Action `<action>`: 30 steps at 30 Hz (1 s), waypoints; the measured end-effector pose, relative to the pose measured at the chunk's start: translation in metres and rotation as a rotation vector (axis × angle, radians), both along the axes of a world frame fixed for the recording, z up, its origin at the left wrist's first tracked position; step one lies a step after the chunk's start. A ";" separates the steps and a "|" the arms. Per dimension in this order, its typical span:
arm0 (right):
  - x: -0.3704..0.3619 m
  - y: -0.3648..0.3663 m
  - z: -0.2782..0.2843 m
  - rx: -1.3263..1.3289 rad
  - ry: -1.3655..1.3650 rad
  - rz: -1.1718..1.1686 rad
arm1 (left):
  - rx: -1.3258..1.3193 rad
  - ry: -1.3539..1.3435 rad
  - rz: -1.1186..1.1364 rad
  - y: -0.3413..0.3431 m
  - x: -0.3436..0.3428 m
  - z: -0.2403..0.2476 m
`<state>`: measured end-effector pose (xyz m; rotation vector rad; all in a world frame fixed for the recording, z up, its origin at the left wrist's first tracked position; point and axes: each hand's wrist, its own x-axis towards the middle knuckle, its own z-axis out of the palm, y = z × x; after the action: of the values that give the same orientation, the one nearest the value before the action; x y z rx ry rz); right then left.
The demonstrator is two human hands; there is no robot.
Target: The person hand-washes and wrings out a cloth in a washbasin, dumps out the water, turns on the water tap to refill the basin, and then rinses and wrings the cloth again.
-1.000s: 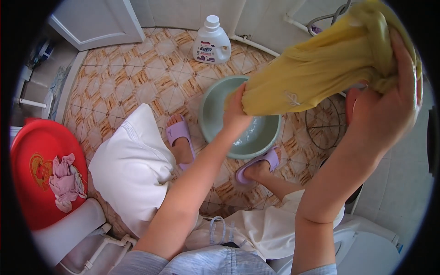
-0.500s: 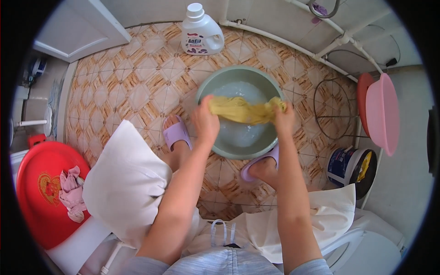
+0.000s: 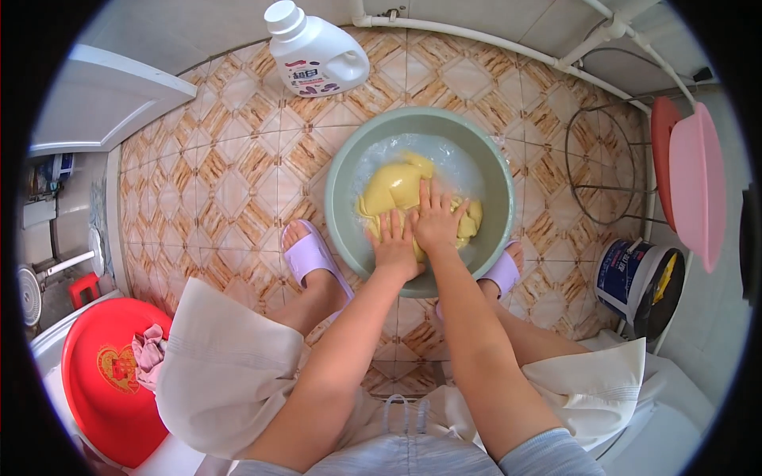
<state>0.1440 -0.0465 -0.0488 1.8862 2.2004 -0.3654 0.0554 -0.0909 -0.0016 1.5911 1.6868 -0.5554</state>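
Note:
A yellow cloth (image 3: 390, 187) lies wet and bunched in cloudy water inside the green basin (image 3: 340, 208), part of it puffed up above the surface. My left hand (image 3: 394, 247) rests on the cloth's near side with fingers spread. Just right of it, my right hand (image 3: 436, 220) lies flat on the cloth, fingers stretched out and apart. Both palms face down, and neither hand grips the fabric. The basin stands on the floor between my feet.
A white detergent bottle (image 3: 317, 59) stands beyond the basin. A red basin (image 3: 99, 404) with pink cloth is at left. At right are a wire rack (image 3: 607, 189), a pink basin (image 3: 695, 186) and a dark bucket (image 3: 623, 274). Pipes (image 3: 492, 47) line the wall.
The yellow cloth, earlier stretched between both hands above the basin, is now down in the water. Both hands have let go and press flat on it. The view has shifted slightly.

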 end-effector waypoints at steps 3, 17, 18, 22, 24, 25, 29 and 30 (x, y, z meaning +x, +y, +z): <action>-0.001 0.003 -0.019 -0.016 0.043 -0.027 | 0.008 0.071 -0.031 0.002 0.004 -0.025; 0.026 -0.010 0.015 0.086 0.141 0.004 | 0.232 -0.850 1.776 -0.026 -0.007 -0.018; 0.022 -0.017 0.023 0.013 0.073 0.077 | 0.238 -0.852 1.768 -0.026 -0.010 -0.007; 0.028 -0.023 0.024 -0.327 0.333 -0.096 | -0.212 -1.126 1.841 -0.021 -0.023 0.009; 0.021 -0.025 0.040 -0.386 0.501 -0.285 | -0.318 -1.147 1.815 -0.016 -0.030 0.016; 0.015 -0.028 0.051 -0.379 0.504 -0.295 | -0.391 -1.321 1.778 -0.013 -0.034 0.026; -0.022 -0.052 0.145 -0.091 0.859 -0.226 | -0.319 -1.669 1.656 -0.007 -0.052 0.031; -0.028 -0.058 0.166 -0.016 0.920 -0.122 | -0.507 -1.931 1.416 -0.001 -0.062 0.024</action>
<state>0.1156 -0.1046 0.1175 2.0917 2.5310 -1.5200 -0.0066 -0.0917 0.0221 -0.1223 0.5151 0.9673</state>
